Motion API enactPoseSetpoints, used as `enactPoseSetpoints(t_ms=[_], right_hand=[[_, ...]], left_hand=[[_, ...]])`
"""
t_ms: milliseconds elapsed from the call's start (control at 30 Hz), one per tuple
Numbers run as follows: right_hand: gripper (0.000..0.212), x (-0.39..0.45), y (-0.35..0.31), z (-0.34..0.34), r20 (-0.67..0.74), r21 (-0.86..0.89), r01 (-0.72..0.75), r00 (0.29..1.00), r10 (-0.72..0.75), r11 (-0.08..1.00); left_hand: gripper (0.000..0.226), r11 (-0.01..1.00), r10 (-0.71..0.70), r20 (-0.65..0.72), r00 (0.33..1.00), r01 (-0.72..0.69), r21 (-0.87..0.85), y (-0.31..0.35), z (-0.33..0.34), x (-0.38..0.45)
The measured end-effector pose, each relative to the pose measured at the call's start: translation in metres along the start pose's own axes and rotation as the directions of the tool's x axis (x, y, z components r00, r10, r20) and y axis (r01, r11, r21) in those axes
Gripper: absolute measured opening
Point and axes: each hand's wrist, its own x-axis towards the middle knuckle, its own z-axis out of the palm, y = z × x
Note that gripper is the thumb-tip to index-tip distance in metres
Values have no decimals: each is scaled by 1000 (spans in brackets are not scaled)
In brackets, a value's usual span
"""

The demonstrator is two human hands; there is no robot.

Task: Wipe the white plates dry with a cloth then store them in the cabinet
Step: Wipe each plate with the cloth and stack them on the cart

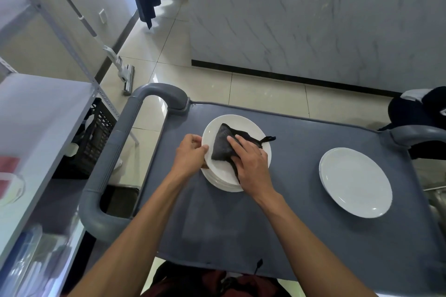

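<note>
At frame centre, the right hand (251,164) presses a dark cloth (223,144) onto the top white plate (243,123) of a stack, fingers extended flat. The left hand (190,152) pinches that plate's left rim. Another plate stack (354,181) sits right on the grey cart (289,224).

A stack of white plates (223,182) is sitting on the left half of a grey cart top (277,212), its uppermost plate (241,120) tilting, near-left edge raised off the stack. A dark cloth (223,143), bunched into a rough triangle with a thin loop trailing over the plate's right rim, is lying across that plate's face. To the right, well apart, a second white plate (354,182) is lying flat and face up, with another rim just showing beneath its left edge.
</note>
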Motion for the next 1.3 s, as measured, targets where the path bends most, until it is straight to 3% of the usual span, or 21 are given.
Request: enactPoseSetpoints(t_ms=[200,567,733,1133,1300], right_hand=[[50,-2,-3,1,-28,49,-6,1000,7,999],[53,-11,-10,-6,-33,108,5,999,-2,994],[54,-20,-8,-15,21,81,22,999,-24,996],[47,-38,8,-68,-98,-101,178,977,-188,979],[47,-41,23,-97,-152,-156,168,970,-192,973]], left_hand=[[45,964,-66,162,985,105,-246,1,1,-18],[74,938,65,332,941,55,-342,-11,8,-39],[77,936,76,340,937,50,-348,-13,10,-41],[80,943,147,475,867,22,-333,17,46,-74],[76,956,153,502,851,2,-294,32,73,-92]])
